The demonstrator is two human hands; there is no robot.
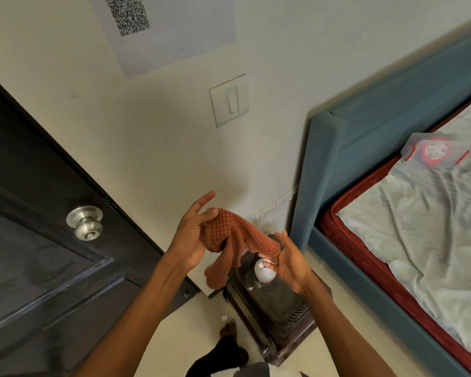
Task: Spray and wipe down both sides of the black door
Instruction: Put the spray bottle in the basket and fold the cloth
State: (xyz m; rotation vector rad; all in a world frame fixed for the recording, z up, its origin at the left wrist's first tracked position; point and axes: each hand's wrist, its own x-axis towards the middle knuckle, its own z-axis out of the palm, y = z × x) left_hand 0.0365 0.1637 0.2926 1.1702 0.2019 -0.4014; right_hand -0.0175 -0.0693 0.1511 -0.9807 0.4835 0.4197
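Orange waffle-weave cloth (pixel 230 242) stretched between both hands in front of the cream wall (pixel 158 148); left hand (pixel 192 232) pinching one end between thumb and fingertips, index finger sticking straight up clear of the fabric; right hand (pixel 290 261) gripping the other end, fingers curled round the cloth edge, loose tail hanging down between the wrists. White-capped spray bottle (pixel 264 272) standing on the dark wooden bedside table (pixel 283 322) below, just behind the right hand and apparently untouched by it, though the overlap makes contact hard to rule out. Black door (pixel 41 240) at left, panelled, with a silver knob (pixel 85 223), well apart from both hands and the cloth; no visible wet streaks or spray marks on the facing panel, though the dim sheen makes that uncertain; other side of the door out of view. Probably early or between steps: cloth being straightened or folded for wiping, nothing pressed against the door. Seemingly left to do: spraying, wiping this face, then the reverse. Also in view: blue upholstered bed frame (pixel 365 148) at right, light switch (pixel 229 100), QR-code sheet (pixel 158 31) on the wall.
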